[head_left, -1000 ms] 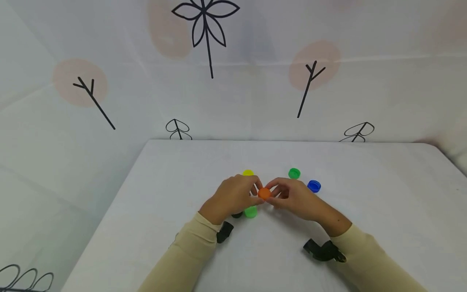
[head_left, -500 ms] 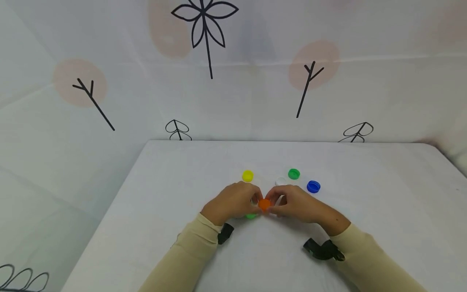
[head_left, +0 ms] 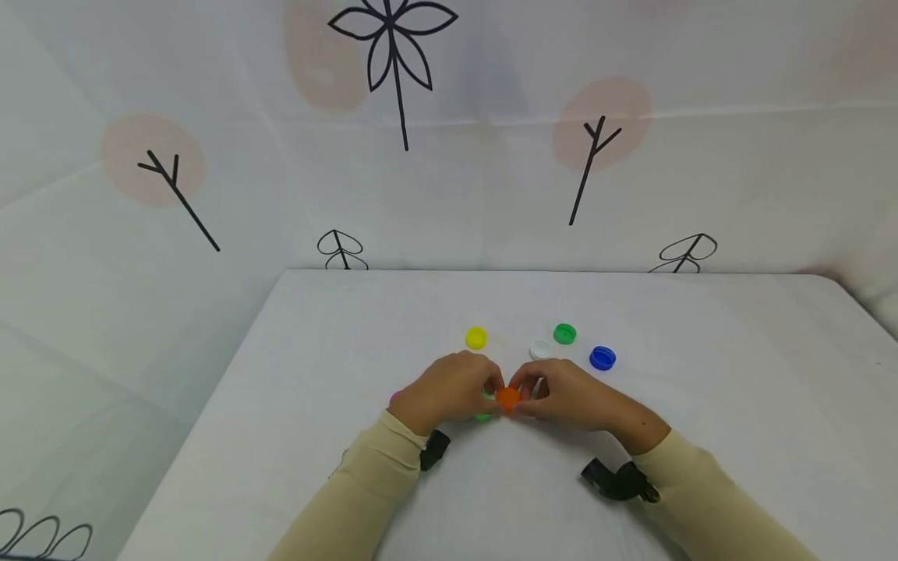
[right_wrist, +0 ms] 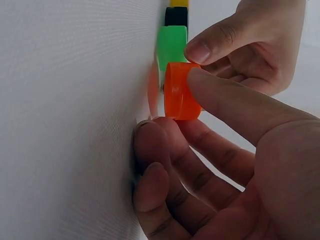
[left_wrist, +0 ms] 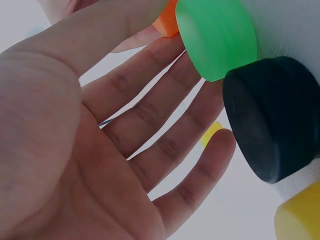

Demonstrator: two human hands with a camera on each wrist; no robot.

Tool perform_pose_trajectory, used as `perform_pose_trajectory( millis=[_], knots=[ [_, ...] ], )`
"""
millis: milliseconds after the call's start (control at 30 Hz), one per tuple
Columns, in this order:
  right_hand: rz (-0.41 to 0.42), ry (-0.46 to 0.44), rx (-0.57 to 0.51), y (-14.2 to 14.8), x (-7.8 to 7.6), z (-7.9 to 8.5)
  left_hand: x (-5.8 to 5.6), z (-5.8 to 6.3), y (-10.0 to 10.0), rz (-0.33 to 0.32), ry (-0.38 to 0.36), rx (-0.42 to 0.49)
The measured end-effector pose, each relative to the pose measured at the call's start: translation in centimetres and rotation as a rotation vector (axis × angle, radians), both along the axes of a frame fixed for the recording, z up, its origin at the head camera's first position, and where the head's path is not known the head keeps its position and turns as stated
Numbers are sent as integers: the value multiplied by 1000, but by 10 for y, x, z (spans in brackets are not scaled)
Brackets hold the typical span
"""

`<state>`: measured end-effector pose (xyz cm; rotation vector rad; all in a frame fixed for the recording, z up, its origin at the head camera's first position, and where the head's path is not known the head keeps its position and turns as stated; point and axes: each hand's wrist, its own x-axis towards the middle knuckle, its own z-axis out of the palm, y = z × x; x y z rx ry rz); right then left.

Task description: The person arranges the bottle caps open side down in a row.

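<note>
An orange bottle cap is pinched between both hands close over the white table. My left hand has thumb and forefinger at its left side; the other fingers spread out in the left wrist view. From the right, my right hand grips it with thumb and fingertips, its lower fingers resting at the table. Right beside the orange cap stands a light green cap, then a black cap and a yellow cap, all in one row. The left hand hides most of this row in the head view.
Farther back lie a second yellow cap, a white cap, a darker green cap and a blue cap. Part of a pink cap peeks out by the left wrist. A patterned cloth wall rises behind the table.
Both hands have brought the orange cap toward the body and down, beside the light green cap. The white cap behind the right hand and a bit of pink have come into sight.
</note>
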<state>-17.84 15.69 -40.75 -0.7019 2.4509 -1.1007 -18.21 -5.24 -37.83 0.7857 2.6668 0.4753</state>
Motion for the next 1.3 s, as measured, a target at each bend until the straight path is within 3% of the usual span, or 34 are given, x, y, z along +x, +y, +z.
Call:
perform_pose_trajectory(
  millis=[233,700,1100,1300],
  knots=[
    [1,-1,3,-1,-1,0,0,1,2,6,-5,-22],
    [9,24,37,-3,-3,1,-4,-4,4,-23,66,-30],
    [12,35,69,-4,-2,4,-3,1,2,-25,66,-29],
    [22,25,98,-3,-1,11,-7,4,0,85,154,-29]
  ],
)
